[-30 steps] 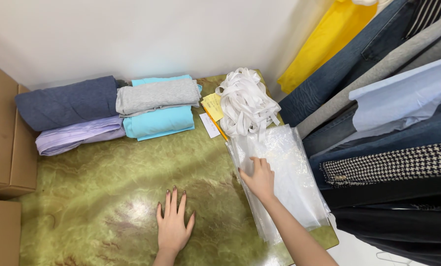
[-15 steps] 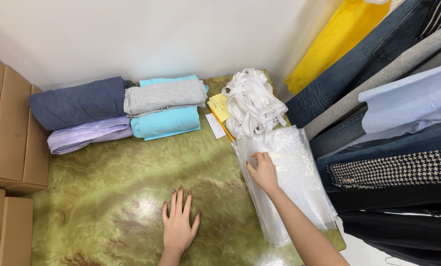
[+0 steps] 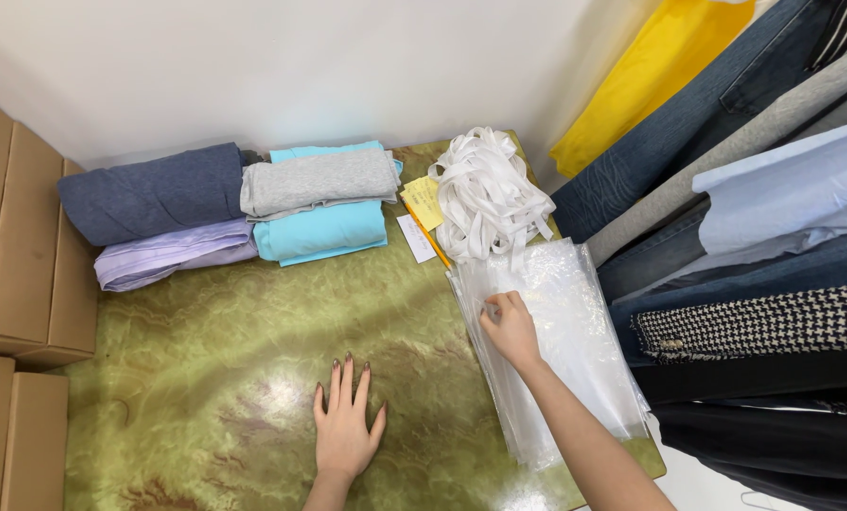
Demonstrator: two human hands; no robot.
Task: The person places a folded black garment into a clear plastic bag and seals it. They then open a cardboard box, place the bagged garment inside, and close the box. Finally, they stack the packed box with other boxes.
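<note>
My left hand (image 3: 346, 422) lies flat, fingers spread, on the green marbled table (image 3: 206, 360) near its front edge. My right hand (image 3: 509, 326) rests on a stack of clear plastic bags (image 3: 575, 331) at the table's right side, fingertips pinching at the top bag's left edge. Behind the bags sits a heap of white ribbon (image 3: 488, 194).
Folded clothes line the back: a navy piece (image 3: 154, 192), a lilac piece (image 3: 168, 255), a grey piece (image 3: 319, 182) on a turquoise one (image 3: 324, 232). Yellow paper (image 3: 423, 201) and a white tag (image 3: 414, 237) lie beside the ribbon. Cardboard boxes (image 3: 21, 255) stand left; hanging garments (image 3: 755, 237) crowd the right.
The view has shifted slightly. My right hand's fingers have closed more tightly on the top bag's edge. My left hand stays flat on the table.
</note>
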